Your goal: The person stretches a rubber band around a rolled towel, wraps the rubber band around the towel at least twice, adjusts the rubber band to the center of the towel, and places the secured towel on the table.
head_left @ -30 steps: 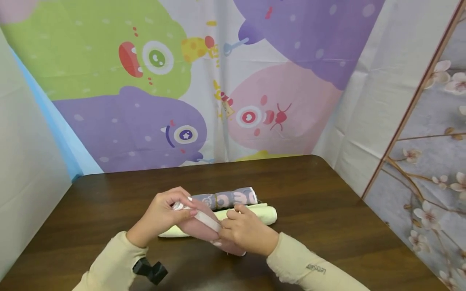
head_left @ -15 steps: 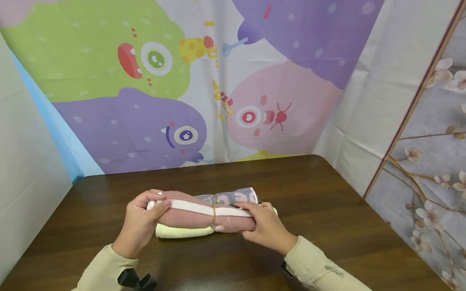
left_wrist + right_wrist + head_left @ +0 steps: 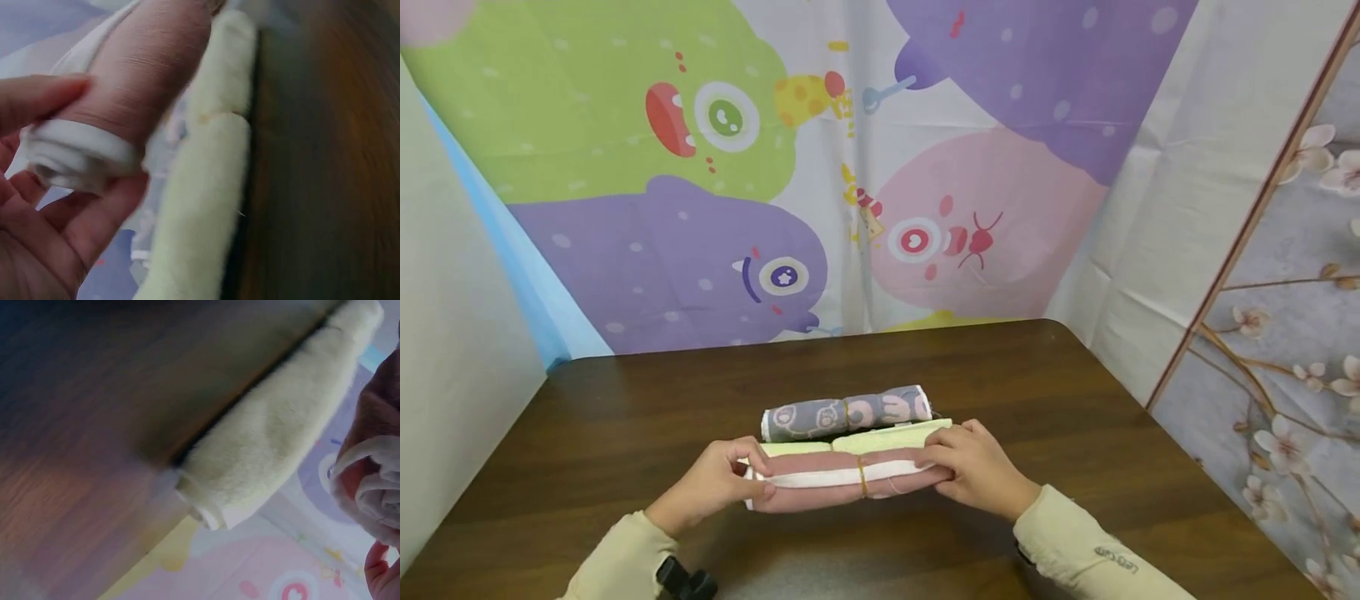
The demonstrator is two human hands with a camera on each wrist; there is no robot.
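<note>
A pink rolled towel (image 3: 808, 498) with a white edge strip lies lengthwise between both hands, a rubber band (image 3: 862, 477) round its middle. My left hand (image 3: 715, 479) pinches its left end, thumb on the near side; the left wrist view shows the white layered end of the pink towel (image 3: 81, 153). At the other end, my right hand (image 3: 981, 471) grips the roll. Just behind is a pale yellow rolled towel (image 3: 887, 438), partly hidden by the pink one. In the right wrist view the yellow towel (image 3: 262, 431) rests on the table, with the pink roll apart from it.
Farthest back lies a grey-blue rolled towel (image 3: 820, 419) with pink figures, banded at its middle. All stand on a dark brown wooden table (image 3: 625, 417). A cartoon-printed curtain (image 3: 730, 242) hangs behind the table, and a floral panel (image 3: 1285, 400) stands at the right.
The pink towel was tilted, then levelled out as the right hand shifted to its right end. Since then it has moved down toward the table's front, uncovering the grey-blue roll.
</note>
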